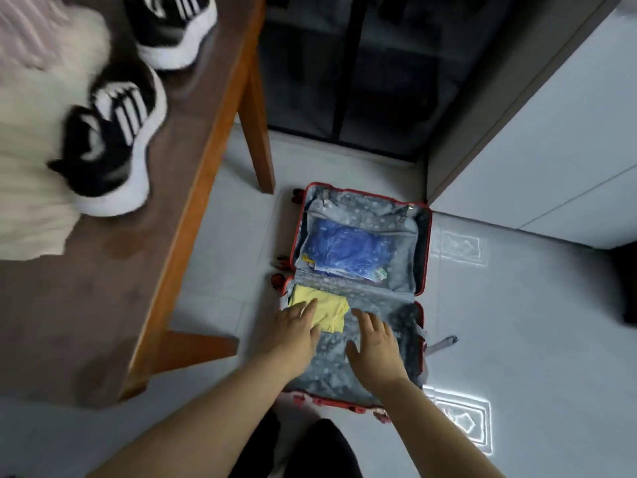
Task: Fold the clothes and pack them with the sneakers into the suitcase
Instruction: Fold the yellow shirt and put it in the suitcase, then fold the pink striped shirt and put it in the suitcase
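Your left hand (293,327) lies flat with straight fingers on the folded yellow shirt (325,310) inside the red suitcase (422,257) on the floor. Your right hand (374,343) is spread wide over the gray lining beside it. The sneakers (113,139) sit on the tabletop (113,298).

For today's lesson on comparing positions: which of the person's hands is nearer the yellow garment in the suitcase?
Left. The left hand rests on the yellow garment, fingers flat across it. The right hand is beside the garment, to its right, over the lining of the suitcase.
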A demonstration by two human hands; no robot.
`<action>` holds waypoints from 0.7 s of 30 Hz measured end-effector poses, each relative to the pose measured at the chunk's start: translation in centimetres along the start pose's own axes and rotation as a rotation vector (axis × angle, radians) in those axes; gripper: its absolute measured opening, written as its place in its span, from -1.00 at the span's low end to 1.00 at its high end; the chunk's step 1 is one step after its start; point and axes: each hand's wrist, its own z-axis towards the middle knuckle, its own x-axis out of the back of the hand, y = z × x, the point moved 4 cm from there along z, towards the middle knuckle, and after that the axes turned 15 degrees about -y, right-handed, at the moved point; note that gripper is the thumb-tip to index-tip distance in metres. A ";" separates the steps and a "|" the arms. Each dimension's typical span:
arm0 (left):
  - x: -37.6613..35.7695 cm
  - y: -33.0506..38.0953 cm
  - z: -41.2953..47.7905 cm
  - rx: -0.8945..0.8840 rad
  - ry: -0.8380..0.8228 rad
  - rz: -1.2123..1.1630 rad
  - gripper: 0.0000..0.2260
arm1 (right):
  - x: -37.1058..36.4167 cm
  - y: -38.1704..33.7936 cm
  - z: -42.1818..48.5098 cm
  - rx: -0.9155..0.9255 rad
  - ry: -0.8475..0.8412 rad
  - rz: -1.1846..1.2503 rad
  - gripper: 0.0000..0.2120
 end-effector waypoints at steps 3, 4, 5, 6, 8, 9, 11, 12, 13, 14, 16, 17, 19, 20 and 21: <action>5.4 1.9 -6.2 -0.049 0.141 0.028 -0.56 | 4.8 -4.9 -4.0 0.091 0.085 -0.054 -0.53; 6.7 2.1 -8.1 -0.061 0.178 0.022 -0.57 | 5.8 -6.4 -5.1 0.122 0.100 -0.073 -0.54; 7.9 2.1 -9.7 -0.073 0.210 0.013 -0.58 | 6.6 -8.0 -6.0 0.155 0.121 -0.091 -0.56; 9.0 2.0 -11.2 -0.087 0.238 0.005 -0.58 | 7.2 -9.6 -6.7 0.183 0.143 -0.089 -0.58; 10.7 0.8 -13.9 -0.113 0.282 -0.038 -0.55 | 7.8 -12.9 -7.9 0.217 0.196 -0.048 -0.64; 11.5 -0.1 -15.3 -0.126 0.297 -0.069 -0.52 | 7.7 -14.7 -8.3 0.233 0.218 -0.029 -0.66; 12.9 -2.5 -17.9 -0.154 0.321 -0.108 -0.46 | 7.0 -18.7 -8.9 0.268 0.239 0.006 -0.68; 13.6 -4.2 -19.1 -0.169 0.335 -0.121 -0.48 | 6.4 -20.7 -9.0 0.283 0.240 0.024 -0.68; 14.2 -6.0 -20.3 -0.188 0.349 -0.135 -0.54 | 5.7 -22.8 -8.9 0.297 0.242 0.041 -0.69; 14.7 -8.1 -21.5 -0.201 0.358 -0.160 -0.57 | 4.9 -24.9 -8.9 0.309 0.245 0.056 -0.70; 15.8 -13.1 -24.2 -0.204 0.362 -0.195 -0.58 | 3.1 -29.2 -8.7 0.332 0.242 0.118 -0.71; 16.6 -15.7 -25.6 -0.199 0.370 -0.188 -0.57 | 2.2 -31.4 -8.5 0.345 0.241 0.143 -0.72; 18.5 -21.0 -28.3 -0.175 0.410 -0.159 -0.57 | 1.0 -35.9 -8.1 0.363 0.247 0.179 -0.71; 19.6 -23.6 -29.4 -0.147 0.436 -0.155 -0.56 | 0.7 -38.1 -7.9 0.374 0.257 0.211 -0.71; 20.7 -26.1 -30.4 -0.123 0.469 -0.153 -0.56 | 0.5 -40.2 -7.7 0.389 0.267 0.246 -0.71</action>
